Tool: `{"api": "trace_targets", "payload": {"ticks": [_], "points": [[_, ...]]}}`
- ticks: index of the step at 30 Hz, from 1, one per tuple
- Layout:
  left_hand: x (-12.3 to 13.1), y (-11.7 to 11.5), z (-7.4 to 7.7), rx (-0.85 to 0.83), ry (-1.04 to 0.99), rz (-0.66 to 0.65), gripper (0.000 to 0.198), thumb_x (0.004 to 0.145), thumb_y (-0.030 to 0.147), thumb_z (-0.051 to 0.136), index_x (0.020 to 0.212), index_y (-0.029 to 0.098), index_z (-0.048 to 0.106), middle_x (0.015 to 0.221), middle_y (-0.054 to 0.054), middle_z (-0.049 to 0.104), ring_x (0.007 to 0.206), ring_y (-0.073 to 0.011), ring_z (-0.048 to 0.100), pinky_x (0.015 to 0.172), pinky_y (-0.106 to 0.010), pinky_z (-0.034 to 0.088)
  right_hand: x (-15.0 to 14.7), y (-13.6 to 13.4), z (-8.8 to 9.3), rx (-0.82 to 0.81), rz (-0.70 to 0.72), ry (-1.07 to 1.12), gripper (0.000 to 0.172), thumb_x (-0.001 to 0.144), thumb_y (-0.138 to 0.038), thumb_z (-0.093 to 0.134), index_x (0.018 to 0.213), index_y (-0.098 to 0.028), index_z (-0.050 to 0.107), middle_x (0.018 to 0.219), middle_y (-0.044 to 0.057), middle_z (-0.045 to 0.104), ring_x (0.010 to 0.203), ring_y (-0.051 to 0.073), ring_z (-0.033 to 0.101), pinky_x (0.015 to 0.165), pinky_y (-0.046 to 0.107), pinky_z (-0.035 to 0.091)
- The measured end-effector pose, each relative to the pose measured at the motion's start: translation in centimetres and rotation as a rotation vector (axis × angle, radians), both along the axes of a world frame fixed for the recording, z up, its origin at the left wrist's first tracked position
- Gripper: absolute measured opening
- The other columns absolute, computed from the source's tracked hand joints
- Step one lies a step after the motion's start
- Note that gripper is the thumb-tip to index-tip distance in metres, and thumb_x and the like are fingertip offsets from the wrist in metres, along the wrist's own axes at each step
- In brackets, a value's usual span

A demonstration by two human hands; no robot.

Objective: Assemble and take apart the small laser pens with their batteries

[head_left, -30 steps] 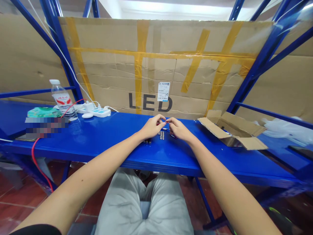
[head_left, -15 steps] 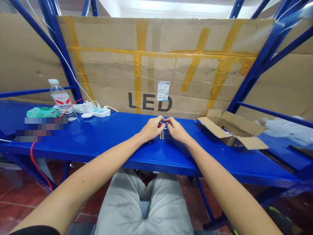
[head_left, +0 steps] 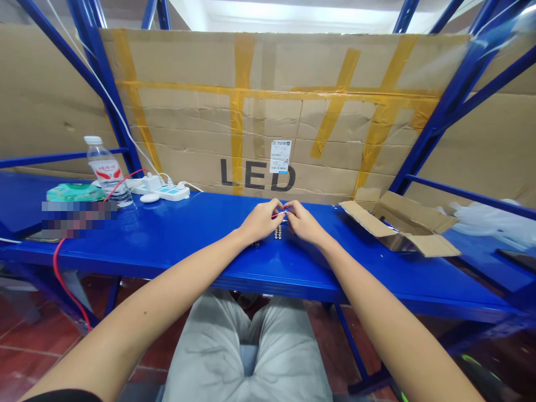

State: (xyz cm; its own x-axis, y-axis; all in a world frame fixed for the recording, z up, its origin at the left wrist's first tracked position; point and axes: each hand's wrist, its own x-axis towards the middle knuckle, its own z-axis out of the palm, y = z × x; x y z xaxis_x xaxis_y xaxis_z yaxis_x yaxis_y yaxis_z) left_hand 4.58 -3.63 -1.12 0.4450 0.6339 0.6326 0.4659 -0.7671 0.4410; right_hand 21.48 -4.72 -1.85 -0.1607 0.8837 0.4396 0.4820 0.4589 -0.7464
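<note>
Centrally, both hands work over the blue table (head_left: 167, 234), fingertips nearly meeting near its far edge. Left hand (head_left: 262, 219): fingers curled, thumb and fingertips pinched on a slim red piece (head_left: 275, 215), which points right toward the other hand. Right hand (head_left: 304, 220): fingers bent inward at the right end of the red piece; details too small, cannot tell whether they grip it. A bit of red also shows at these fingertips; whether it is the same piece cannot be told.

Just nearer than the fingertips, small silvery parts (head_left: 278, 232) stand in two short rows on the table. Dark small parts (head_left: 255, 244) lie beside the left wrist, mostly hidden by it.

Right side, well apart from the hands: cardboard carton (head_left: 404, 241), flaps spread. Far left: water bottle (head_left: 104, 170), tilted in view; green packet (head_left: 75, 192) to its left, white power strip (head_left: 173, 192) to its right. Behind all, a large cardboard panel (head_left: 188, 134) lettered "LED".
</note>
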Motion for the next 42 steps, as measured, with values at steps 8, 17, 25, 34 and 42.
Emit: {"api": "trace_targets", "payload": {"ticks": [8, 17, 25, 34, 42], "points": [[0.1, 0.1, -0.1, -0.002, 0.011, 0.067, 0.008, 0.087, 0.023, 0.053, 0.087, 0.019, 0.061, 0.08, -0.004, 0.068, 0.077, -0.0186, 0.063, 0.071, -0.03, 0.046, -0.4, -0.4, 0.1, 0.001, -0.041, -0.1, 0.016, 0.087, -0.019, 0.042, 0.099, -0.019, 0.051, 0.081, 0.005, 0.061, 0.077, 0.019, 0.056, 0.07, 0.03, 0.045], [-0.4, 1.0, 0.2, -0.117, -0.074, 0.055, 0.008, 0.08, 0.022, 0.063, 0.087, 0.018, 0.062, 0.089, -0.005, 0.07, 0.083, -0.0193, 0.064, 0.078, -0.032, 0.049, 0.1, 0.1, 0.3, 0.048, -0.097, -0.092, 0.019, 0.08, -0.017, 0.045, 0.097, -0.019, 0.055, 0.09, 0.006, 0.065, 0.084, 0.02, 0.057, 0.077, 0.031, 0.044], [-0.8, 2.6, 0.5, -0.431, -0.427, -0.142, 0.016, 0.075, 0.009, 0.063, 0.091, 0.012, 0.062, 0.085, -0.006, 0.07, 0.073, -0.014, 0.065, 0.074, -0.032, 0.052, 0.4, -0.9, 1.3, -0.139, -0.108, 0.013, 0.015, 0.079, -0.019, 0.051, 0.094, -0.02, 0.054, 0.057, -0.003, 0.054, 0.046, 0.014, 0.049, 0.045, 0.024, 0.037], [-0.6, 1.2, 0.9, -0.419, -0.354, -0.371, 0.026, 0.081, 0.026, 0.067, 0.105, 0.014, 0.067, 0.115, -0.013, 0.071, 0.105, -0.0208, 0.066, 0.097, -0.039, 0.047, -0.2, -2.2, 2.6, -0.235, 0.175, 0.069, 0.023, 0.085, -0.03, 0.052, 0.066, -0.018, 0.053, 0.058, 0.002, 0.06, 0.052, 0.014, 0.059, 0.053, 0.025, 0.044], [-1.2, 2.0, 1.6, -0.792, -0.745, -0.473, 0.065, 0.095, 0.063, 0.028, 0.1, 0.013, 0.069, 0.117, -0.017, 0.07, 0.115, -0.0267, 0.062, 0.098, -0.041, 0.049, 0.6, -0.8, 1.3, -0.216, 0.104, 0.107, 0.018, 0.087, -0.032, 0.049, 0.079, -0.018, 0.057, 0.05, -0.004, 0.046, 0.041, 0.011, 0.043, 0.043, 0.026, 0.037]]}}
